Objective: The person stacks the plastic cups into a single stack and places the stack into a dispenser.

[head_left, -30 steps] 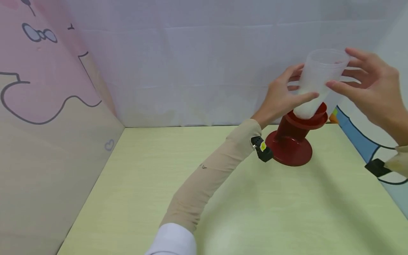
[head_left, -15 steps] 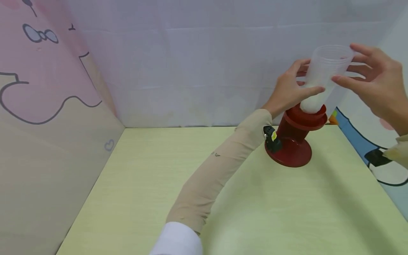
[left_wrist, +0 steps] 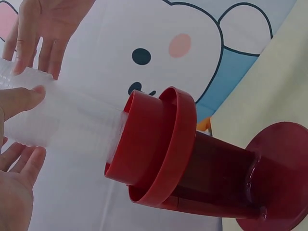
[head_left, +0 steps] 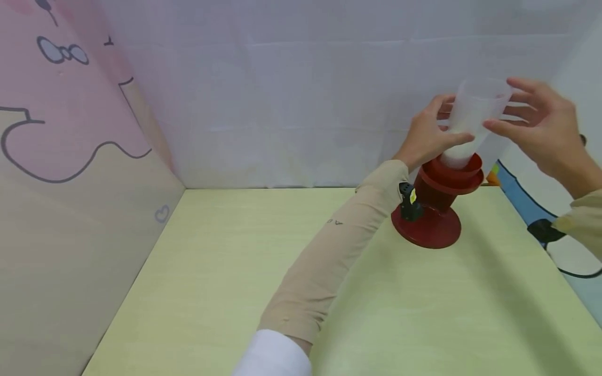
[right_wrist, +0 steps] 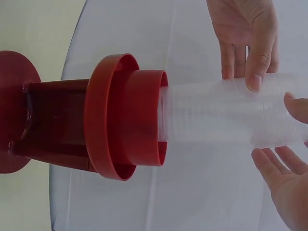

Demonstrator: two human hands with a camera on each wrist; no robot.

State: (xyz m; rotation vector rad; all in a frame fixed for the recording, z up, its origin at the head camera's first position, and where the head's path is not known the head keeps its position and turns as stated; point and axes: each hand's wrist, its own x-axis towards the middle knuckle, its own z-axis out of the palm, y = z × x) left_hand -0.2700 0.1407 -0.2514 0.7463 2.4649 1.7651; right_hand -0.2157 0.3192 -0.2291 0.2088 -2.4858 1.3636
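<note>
A stack of clear, frosted plastic cups (head_left: 476,112) is tilted over the open top of a red cup dispenser (head_left: 449,180). The stack's lower end sits just inside the red rim, as the left wrist view shows the cups (left_wrist: 86,115) entering the collar (left_wrist: 149,144). My left hand (head_left: 425,130) grips the stack from the left, thumb across its near side. From the right, my right hand (head_left: 547,120) holds the upper part between thumb and fingers. In the right wrist view, both hands clasp the cups (right_wrist: 211,113), away from the dispenser's collar (right_wrist: 142,118).
The dispenser's round red base (head_left: 428,230) stands on a pale yellow-green table (head_left: 226,261), near its back right corner. A white cloth (head_left: 282,104) hangs behind, and a printed cartoon sheet (head_left: 61,130) lines the left side.
The stack first rose slightly to the right with both hands, then came down and a little left. Its lower end stays at the dispenser's mouth. The dispenser has not visibly moved.
</note>
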